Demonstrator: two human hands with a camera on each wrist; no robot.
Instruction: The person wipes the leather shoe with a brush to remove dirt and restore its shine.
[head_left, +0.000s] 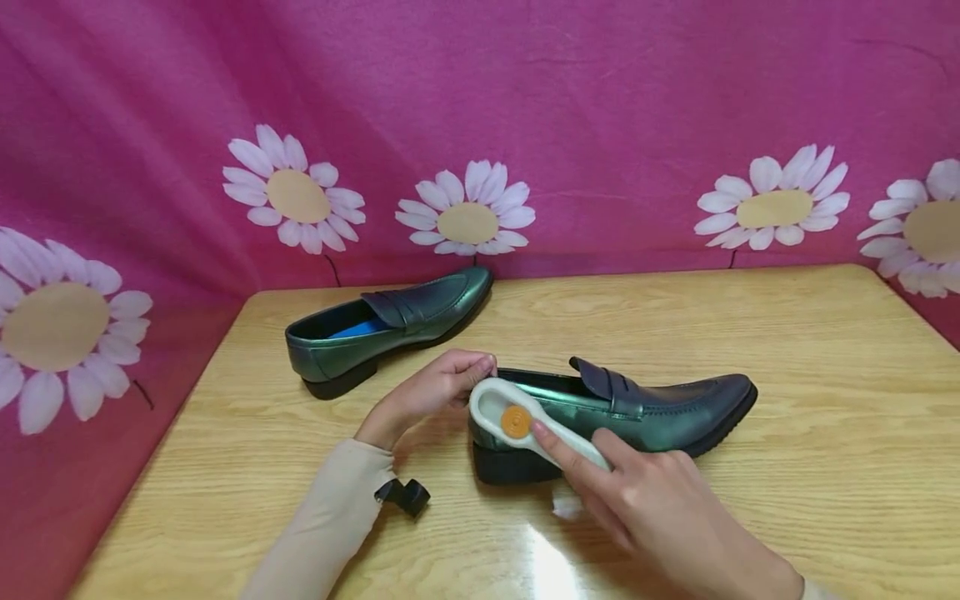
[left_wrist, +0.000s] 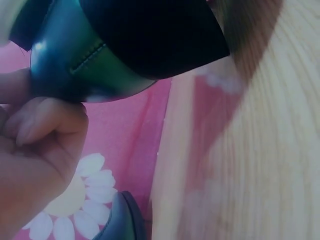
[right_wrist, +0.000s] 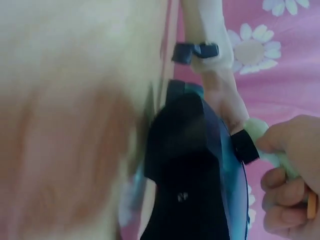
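A dark green loafer [head_left: 675, 412] with a black sole lies lengthwise before me, toe to the right. My left hand [head_left: 438, 387] pinches its top edge at the heel; the left wrist view shows the curled fingers against the heel back [left_wrist: 65, 65]. In my right hand [head_left: 660, 508] is a pale-handled shoe brush [head_left: 491, 400] with an orange round button, the forefinger laid along it near the button. The brush's black pad [right_wrist: 245, 146] is against the shoe's side near the heel in the right wrist view. That pad is hidden in the head view.
The matching loafer [head_left: 322, 354], with a blue insole, stands at the back left of the wooden table [head_left: 840, 375]. A small whitish thing [head_left: 567, 504] lies below the held shoe. A pink cloth [head_left: 600, 125] with daisies hangs behind the table.
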